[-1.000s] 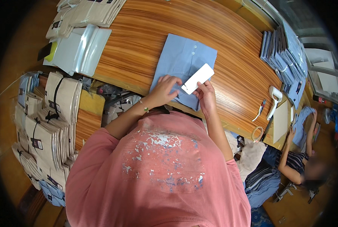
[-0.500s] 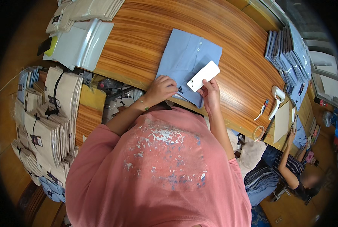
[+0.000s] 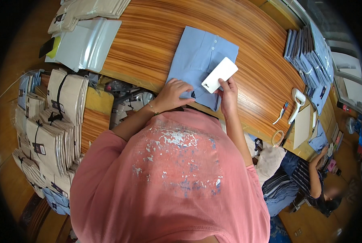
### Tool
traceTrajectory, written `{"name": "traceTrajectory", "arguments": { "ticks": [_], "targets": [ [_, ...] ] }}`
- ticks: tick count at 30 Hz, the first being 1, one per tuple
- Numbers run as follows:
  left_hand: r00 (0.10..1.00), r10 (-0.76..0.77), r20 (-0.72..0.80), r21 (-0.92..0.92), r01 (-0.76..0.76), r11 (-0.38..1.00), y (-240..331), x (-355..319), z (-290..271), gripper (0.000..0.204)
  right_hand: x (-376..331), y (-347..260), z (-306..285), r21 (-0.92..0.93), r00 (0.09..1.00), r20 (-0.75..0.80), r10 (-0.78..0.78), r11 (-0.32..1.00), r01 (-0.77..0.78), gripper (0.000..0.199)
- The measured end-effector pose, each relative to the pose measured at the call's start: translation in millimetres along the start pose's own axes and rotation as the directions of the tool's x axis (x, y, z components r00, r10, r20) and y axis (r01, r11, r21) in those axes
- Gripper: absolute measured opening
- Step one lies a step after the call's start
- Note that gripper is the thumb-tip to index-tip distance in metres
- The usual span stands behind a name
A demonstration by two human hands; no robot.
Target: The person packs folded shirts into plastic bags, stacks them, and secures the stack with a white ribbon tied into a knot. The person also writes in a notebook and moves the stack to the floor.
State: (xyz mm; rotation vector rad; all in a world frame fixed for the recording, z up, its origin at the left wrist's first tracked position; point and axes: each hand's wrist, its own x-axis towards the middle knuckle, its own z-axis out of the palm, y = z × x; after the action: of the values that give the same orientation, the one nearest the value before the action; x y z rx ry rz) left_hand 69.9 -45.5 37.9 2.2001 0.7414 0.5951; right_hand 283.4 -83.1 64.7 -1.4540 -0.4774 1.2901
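Observation:
A folded light blue shirt (image 3: 197,52) lies on the wooden table in front of me, its small white buttons showing. My left hand (image 3: 173,95) rests on the shirt's near left corner, with its curved fingers on the cloth and the thumb apart from them. Between the thumb and fingers of my right hand (image 3: 228,95) is a blank white hang tag (image 3: 220,75), tilted above the shirt's right side. A dark mark, perhaps its hole and cord, shows at the tag's lower left end. A small dark label (image 3: 193,94) sits near the shirt's lower edge.
Clear plastic bags (image 3: 94,44) lie at the left, below beige folded garments (image 3: 92,9). Stacked beige garments (image 3: 55,133) stand lower left. Rightward are bundled blue shirts (image 3: 304,60), a white handheld device (image 3: 297,106), small snips (image 3: 281,112) and a tape ring (image 3: 277,138). Another person (image 3: 310,178) works at lower right.
The tag in my right hand has turned slightly and risen a little off the shirt's lower edge. My left fingers have straightened somewhat on the cloth. The other person's arm has moved.

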Motion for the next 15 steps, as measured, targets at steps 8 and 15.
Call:
{"name": "traceTrajectory", "arguments": {
  "ticks": [8,15],
  "targets": [
    [0.904,-0.415,0.099,-0.811,0.315,0.494,15,30,6,0.018,-19,-2,26,-0.101,0.924,0.365,-0.117,0.981,0.164,0.018],
    [0.950,-0.194,0.243,-0.907,0.151,-0.393,-5,38,-7,0.032,-2,29,11,-0.365,0.900,0.435,-0.013,0.912,0.189,0.023]
  ]
}}
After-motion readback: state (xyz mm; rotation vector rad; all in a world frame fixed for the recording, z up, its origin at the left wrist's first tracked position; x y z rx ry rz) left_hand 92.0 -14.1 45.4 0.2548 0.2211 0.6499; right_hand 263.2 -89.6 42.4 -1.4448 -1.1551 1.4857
